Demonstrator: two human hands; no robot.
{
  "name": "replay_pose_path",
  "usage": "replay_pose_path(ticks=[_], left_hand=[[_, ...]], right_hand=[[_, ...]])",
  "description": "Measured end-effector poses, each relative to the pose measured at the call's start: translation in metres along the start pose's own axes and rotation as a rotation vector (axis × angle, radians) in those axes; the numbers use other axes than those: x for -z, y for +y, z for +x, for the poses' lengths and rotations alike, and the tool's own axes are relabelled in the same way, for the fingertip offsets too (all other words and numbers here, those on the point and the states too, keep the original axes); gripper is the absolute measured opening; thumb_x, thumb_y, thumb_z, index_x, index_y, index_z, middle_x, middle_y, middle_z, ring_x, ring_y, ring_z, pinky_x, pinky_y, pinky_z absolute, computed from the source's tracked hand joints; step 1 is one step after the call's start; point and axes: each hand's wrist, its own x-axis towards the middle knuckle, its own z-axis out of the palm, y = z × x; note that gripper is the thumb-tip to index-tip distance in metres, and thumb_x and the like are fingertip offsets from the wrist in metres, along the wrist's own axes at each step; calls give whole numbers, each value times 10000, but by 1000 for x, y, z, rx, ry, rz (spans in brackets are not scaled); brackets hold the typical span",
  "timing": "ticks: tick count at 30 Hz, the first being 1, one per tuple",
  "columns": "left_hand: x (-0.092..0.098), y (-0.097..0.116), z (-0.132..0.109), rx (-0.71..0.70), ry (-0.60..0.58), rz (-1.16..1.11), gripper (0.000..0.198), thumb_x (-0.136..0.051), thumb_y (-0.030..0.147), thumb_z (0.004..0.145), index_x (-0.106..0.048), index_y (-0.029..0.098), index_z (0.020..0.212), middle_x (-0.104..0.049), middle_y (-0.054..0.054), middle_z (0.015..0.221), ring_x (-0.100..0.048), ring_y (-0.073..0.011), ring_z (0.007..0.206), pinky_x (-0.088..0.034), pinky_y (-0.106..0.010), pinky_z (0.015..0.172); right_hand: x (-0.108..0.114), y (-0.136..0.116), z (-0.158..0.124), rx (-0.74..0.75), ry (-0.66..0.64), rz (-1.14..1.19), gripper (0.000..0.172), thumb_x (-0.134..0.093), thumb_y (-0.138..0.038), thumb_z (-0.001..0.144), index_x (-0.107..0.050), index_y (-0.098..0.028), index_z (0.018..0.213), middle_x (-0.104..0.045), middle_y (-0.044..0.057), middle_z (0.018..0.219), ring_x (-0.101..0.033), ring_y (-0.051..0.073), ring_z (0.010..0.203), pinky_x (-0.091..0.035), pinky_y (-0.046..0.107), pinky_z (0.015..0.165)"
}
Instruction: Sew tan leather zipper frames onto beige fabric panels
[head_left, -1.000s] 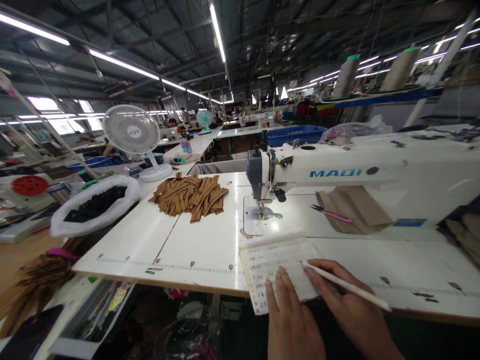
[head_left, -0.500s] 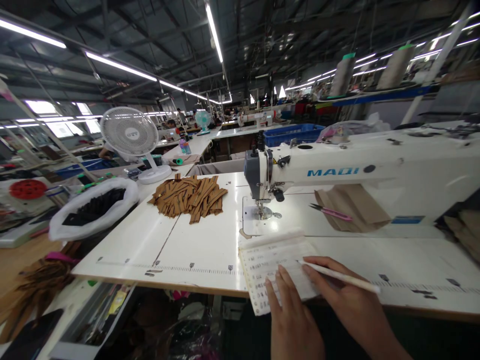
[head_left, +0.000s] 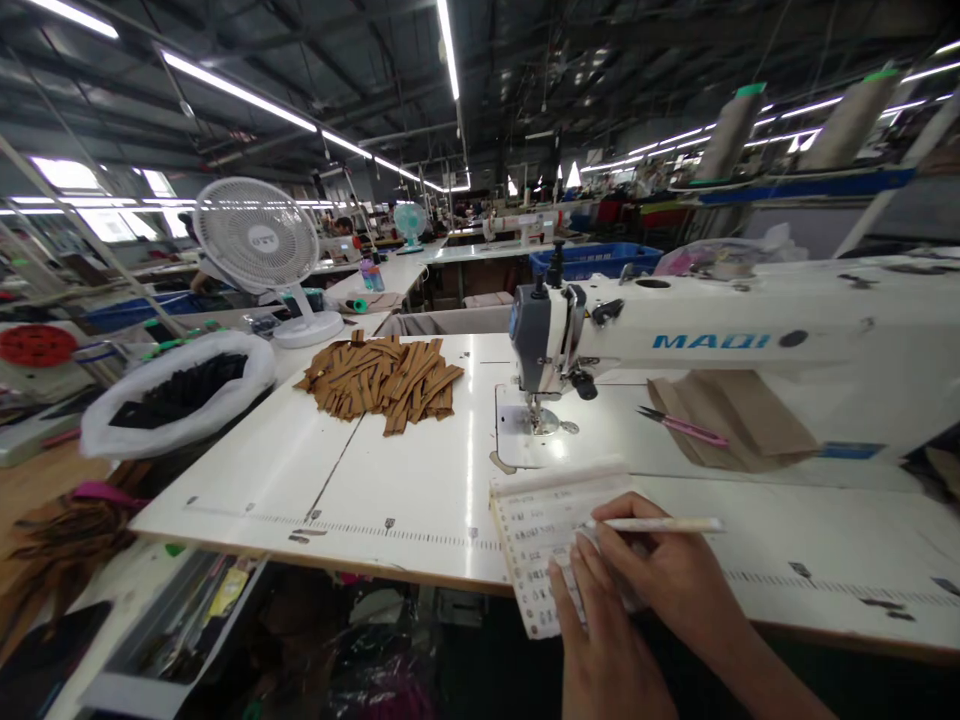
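Note:
A small notebook [head_left: 536, 515] with printed rows lies at the front edge of the white sewing table [head_left: 405, 480]. My left hand [head_left: 600, 640] rests flat on its lower part, fingers stretched out. My right hand [head_left: 660, 570] is closed round a white pen [head_left: 652, 524], whose tip touches the page. The pen lies almost level, pointing left. A white MAQI sewing machine [head_left: 712, 340] stands just behind the notebook.
A heap of brown strips [head_left: 382, 375] lies on the table's far left. Pink snips [head_left: 682, 425] and tan fabric pieces [head_left: 742, 420] sit under the machine arm. A white bag of dark pieces [head_left: 176, 395], a desk fan [head_left: 259, 245] and other workstations stand to the left and behind.
My right hand has turned the pen from slanting down-right to nearly level and slid left over the page. The view has shifted slightly, so the table sits further right.

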Motion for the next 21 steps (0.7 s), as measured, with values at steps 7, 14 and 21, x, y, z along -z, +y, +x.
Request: replay_pose_path(ticks=[7, 14, 21], left_hand=[[12, -4, 2, -21, -112, -23, 388, -464, 213, 864, -631, 59, 1179, -532, -165, 1305, -401, -308, 1264, -453, -450, 965], [11, -4, 1, -62, -167, -57, 440, -497, 202, 837, -584, 61, 1245, -526, -171, 1311, -358, -357, 1293, -367, -551, 1042], [4, 0, 0, -20, -69, -43, 400, -455, 196, 843, -636, 56, 1172, -556, -171, 1269, -402, -322, 1265, -445, -491, 983]], right_hand=[[-1, 17, 0, 41, -7, -82, 234, -553, -457, 790, -613, -234, 748, -616, -27, 612, -548, 150, 500, -451, 247, 501], [0, 19, 0, 25, -40, -59, 231, -548, -449, 801, -612, -231, 759, -640, -13, 665, -595, 166, 569, -481, 247, 540], [-3, 23, -1, 34, 7, -68, 220, -567, -441, 791, -603, -229, 746, -613, -26, 612, -540, 146, 492, -431, 245, 466]])
